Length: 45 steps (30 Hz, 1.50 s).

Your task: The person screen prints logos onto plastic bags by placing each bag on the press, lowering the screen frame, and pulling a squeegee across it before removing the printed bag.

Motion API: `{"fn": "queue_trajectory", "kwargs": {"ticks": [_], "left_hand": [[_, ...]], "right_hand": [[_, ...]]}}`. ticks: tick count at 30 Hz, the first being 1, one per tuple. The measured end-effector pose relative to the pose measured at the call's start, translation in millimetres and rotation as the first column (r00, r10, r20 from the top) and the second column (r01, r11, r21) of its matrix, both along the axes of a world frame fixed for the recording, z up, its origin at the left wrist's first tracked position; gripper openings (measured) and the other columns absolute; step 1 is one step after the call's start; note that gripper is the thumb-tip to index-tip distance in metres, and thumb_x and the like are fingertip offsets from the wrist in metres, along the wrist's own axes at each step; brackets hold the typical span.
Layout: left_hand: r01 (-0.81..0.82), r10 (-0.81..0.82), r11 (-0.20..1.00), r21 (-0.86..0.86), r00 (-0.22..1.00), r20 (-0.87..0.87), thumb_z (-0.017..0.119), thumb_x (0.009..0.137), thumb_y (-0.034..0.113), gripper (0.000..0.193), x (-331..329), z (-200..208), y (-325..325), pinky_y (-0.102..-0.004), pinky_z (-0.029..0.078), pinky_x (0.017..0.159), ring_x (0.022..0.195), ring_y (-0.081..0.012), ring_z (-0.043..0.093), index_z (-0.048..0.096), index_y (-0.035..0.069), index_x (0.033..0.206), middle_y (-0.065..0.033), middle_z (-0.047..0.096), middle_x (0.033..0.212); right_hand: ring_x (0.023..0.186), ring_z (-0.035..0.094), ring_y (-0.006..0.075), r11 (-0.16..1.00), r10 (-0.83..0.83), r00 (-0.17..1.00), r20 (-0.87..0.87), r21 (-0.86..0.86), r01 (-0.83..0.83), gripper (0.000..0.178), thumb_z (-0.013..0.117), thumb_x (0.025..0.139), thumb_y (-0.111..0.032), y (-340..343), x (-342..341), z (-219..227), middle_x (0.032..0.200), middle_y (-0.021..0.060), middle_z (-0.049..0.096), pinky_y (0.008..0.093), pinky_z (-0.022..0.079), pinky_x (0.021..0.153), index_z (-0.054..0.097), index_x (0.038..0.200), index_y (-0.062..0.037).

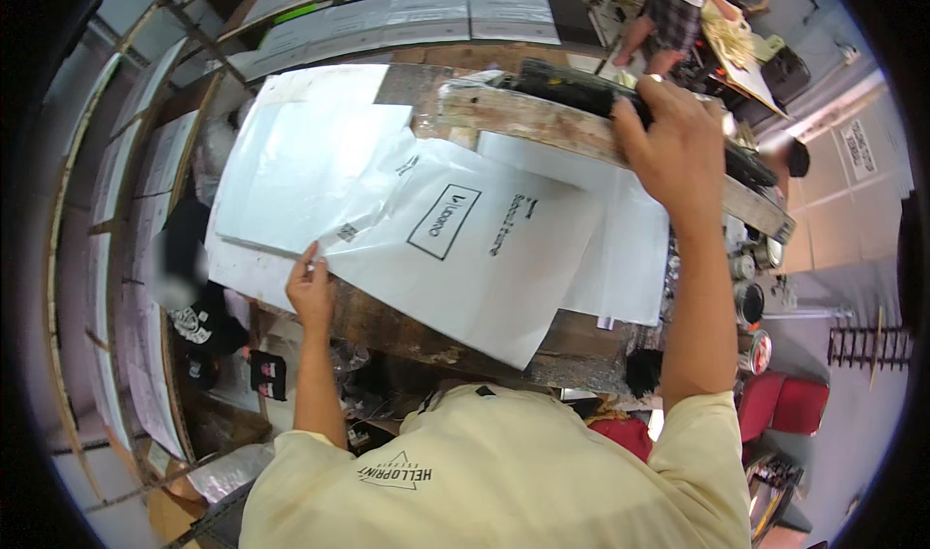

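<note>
A thin white plastic bag with black print, one line of it boxed, lies slanted across the worktable. My left hand pinches its near left edge between thumb and fingers. To the left, a stack of plain white bags rests on a pale board. My right hand is wrapped over a long, worn wooden bar with a dark strip along its far side. This bar crosses above the far right of the table. Under it, more white plastic shows beside the printed bag.
Racks with pale panels line the far side and the left. A person in plaid shorts stands far right; a person in black is at the left. Several tins and red chairs are at the right.
</note>
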<state>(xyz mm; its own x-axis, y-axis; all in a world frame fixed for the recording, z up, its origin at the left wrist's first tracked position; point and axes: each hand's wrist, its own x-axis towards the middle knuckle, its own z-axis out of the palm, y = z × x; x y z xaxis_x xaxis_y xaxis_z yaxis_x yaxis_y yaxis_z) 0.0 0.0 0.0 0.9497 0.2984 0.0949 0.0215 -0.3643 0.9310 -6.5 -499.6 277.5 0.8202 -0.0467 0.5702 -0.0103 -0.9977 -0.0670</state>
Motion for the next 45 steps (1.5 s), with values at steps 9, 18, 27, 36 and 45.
{"fn": "queue_trajectory", "kwargs": {"ticks": [9, 18, 27, 36, 45], "left_hand": [[-0.031, 0.027, 0.993, -0.111, 0.999, -0.040, 0.064, 0.087, -0.007, 0.058, 69.9, 6.8, 164.4, -0.0234, 0.052, 0.069, 0.083, -0.0104, 0.064, 0.064, 0.001, 0.145, -0.0063, 0.071, 0.120], [-0.144, 0.154, 0.986, 0.080, 0.979, -0.135, 0.066, 0.078, -0.003, 0.065, 146.1, 16.6, 276.4, -0.0337, 0.058, 0.090, 0.106, -0.0227, 0.073, 0.069, 0.008, 0.142, -0.0151, 0.071, 0.132], [-0.394, 0.454, 0.520, 0.757, 0.879, 0.145, 0.063, 0.104, 0.027, 0.069, 128.2, -22.6, 176.2, -0.0515, 0.028, 0.126, 0.152, -0.0523, 0.032, 0.036, -0.001, 0.162, -0.0437, 0.030, 0.161], [0.726, -0.899, 0.085, 0.682, 0.351, -0.261, 0.064, 0.084, 0.081, 0.118, -88.4, -61.9, -229.7, -0.0627, 0.006, 0.130, 0.163, -0.0426, 0.013, 0.032, 0.003, 0.166, -0.0254, 0.020, 0.174], [0.727, -0.713, 0.641, -0.244, 0.682, 0.159, 0.060, 0.082, 0.086, 0.126, -50.9, 103.1, -223.3, -0.0551, 0.016, 0.130, 0.156, -0.0438, 0.026, 0.023, -0.001, 0.165, -0.0274, 0.028, 0.167]], "right_hand": [[0.094, 0.065, 0.0386, 0.997, 0.058, 0.998, 0.034, -0.054, -0.057, 0.032, 0.064, 0.095, -0.034, -11.0, 0.8, 1.8, 0.092, 0.0164, 0.068, 0.0488, 0.044, 0.086, 0.066, 0.093, -0.0022], [0.092, 0.062, 0.0404, 0.993, 0.010, 0.999, 0.038, -0.115, -0.005, 0.032, 0.062, 0.095, -0.030, 9.2, -0.7, -7.1, 0.095, 0.0180, 0.066, 0.0488, 0.044, 0.089, 0.068, 0.106, -0.0010], [0.092, 0.067, 0.0399, 0.995, 0.054, 0.997, 0.063, -0.085, -0.048, 0.036, 0.064, 0.094, -0.037, -5.3, 1.1, -11.4, 0.093, 0.0200, 0.069, 0.0509, 0.045, 0.081, 0.071, 0.098, -0.0019], [0.086, 0.070, 0.0367, 0.998, 0.052, 0.989, 0.137, -0.042, -0.047, 0.044, 0.065, 0.091, -0.047, -0.5, 0.1, -17.9, 0.083, 0.0163, 0.072, 0.0496, 0.046, 0.083, 0.070, 0.086, -0.0039], [0.083, 0.068, 0.0405, 0.998, 0.022, 0.997, 0.070, -0.066, -0.017, 0.066, 0.065, 0.094, -0.049, 10.2, -25.8, -39.0, 0.088, 0.0196, 0.073, 0.0503, 0.049, 0.081, 0.059, 0.137, 0.0017]]}}
